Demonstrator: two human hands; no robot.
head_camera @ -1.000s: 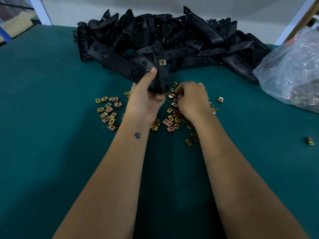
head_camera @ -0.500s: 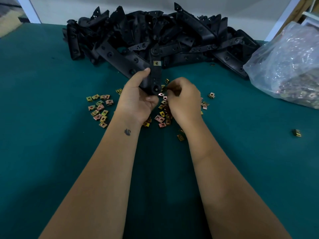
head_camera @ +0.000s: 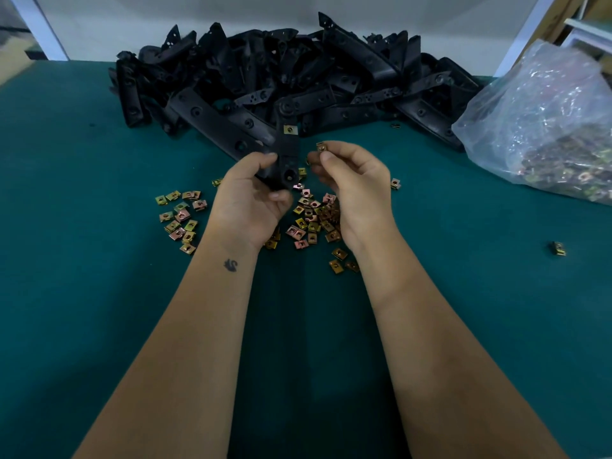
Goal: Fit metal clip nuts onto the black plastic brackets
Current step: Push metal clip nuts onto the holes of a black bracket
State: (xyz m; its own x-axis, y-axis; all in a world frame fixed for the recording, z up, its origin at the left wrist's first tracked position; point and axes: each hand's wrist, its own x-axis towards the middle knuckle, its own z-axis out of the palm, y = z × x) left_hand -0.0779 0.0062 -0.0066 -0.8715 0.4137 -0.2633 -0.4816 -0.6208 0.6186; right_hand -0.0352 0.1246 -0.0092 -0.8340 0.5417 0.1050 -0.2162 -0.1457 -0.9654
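Observation:
My left hand [head_camera: 250, 197] grips a black plastic bracket [head_camera: 287, 154] by its near end, holding it upright above the table. One brass clip nut [head_camera: 290, 129] sits fitted on the bracket's upper part. My right hand [head_camera: 351, 180] pinches a loose clip nut [head_camera: 322, 147] between thumb and forefinger, just right of the bracket and apart from it. Several loose clip nuts [head_camera: 311, 220] lie scattered on the green mat below both hands, with a second cluster of clip nuts [head_camera: 180, 215] to the left.
A big heap of black brackets [head_camera: 298, 71] fills the back of the green table [head_camera: 82, 309]. A clear plastic bag of clip nuts [head_camera: 546, 127] sits at the right. One stray nut [head_camera: 558, 248] lies far right. A white wall stands behind.
My right hand has lifted from the nut pile and turned, now holding one clip nut up beside the bracket. The left hand keeps the bracket, slightly raised.

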